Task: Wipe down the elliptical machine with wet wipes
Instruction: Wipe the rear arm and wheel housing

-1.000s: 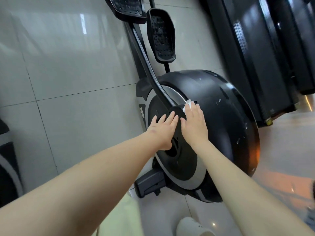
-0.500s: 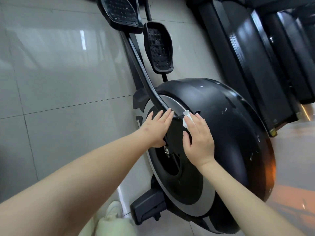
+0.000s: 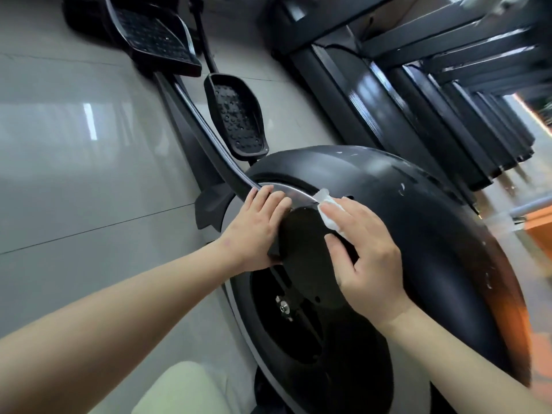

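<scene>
Tending the black elliptical machine (image 3: pixel 373 369), filling the near middle and right of the view, and starting with its largest part, the big rounded black plastic flywheel housing (image 3: pixel 433 234). Judging that housing only partly cleaned, going by the white specks (image 3: pixel 401 186) dotting its far right shoulder. Working at the far edge of the flat round black side disc (image 3: pixel 304 243), right at the meeting of the curved silver trim ring (image 3: pixel 286 191) and the housing. Bracing with the left hand (image 3: pixel 257 231), laying nearly straight fingers over the long curved black pedal arm (image 3: pixel 206 138) at its joint with the disc, neither clenching nor wrapping anything. Pressing with the right hand (image 3: pixel 370 264), likewise unclenched, flattening the small crumpled white wet wipe (image 3: pixel 327 213) against the ring's right end under extended fingers, with the thumb spreading apart onto the disc. Probably doing best by following the ring's curve in one steady sweep, spreading the bunched wipe wider, leaning firmly into the groove beside the housing, likely a trap for grime, then reaching farther right for the specks. Steadying the arm meanwhile, and minding fingertips near the small silver bolt (image 3: pixel 283 306) at the hub. Standing on a glossy pale grey tiled floor (image 3: pixel 74 144), reflecting light across the left. Sharing the room with a row of tall dark glossy machines (image 3: pixel 418 100), receding along the far right and not identifiable for certain. Showing a farther black studded foot pedal (image 3: pixel 158 37) at the far left, a nearer black studded oval foot pedal (image 3: pixel 236 118) just beyond the housing, and a pale green clothed knee (image 3: pixel 185 386) at the near edge.
</scene>
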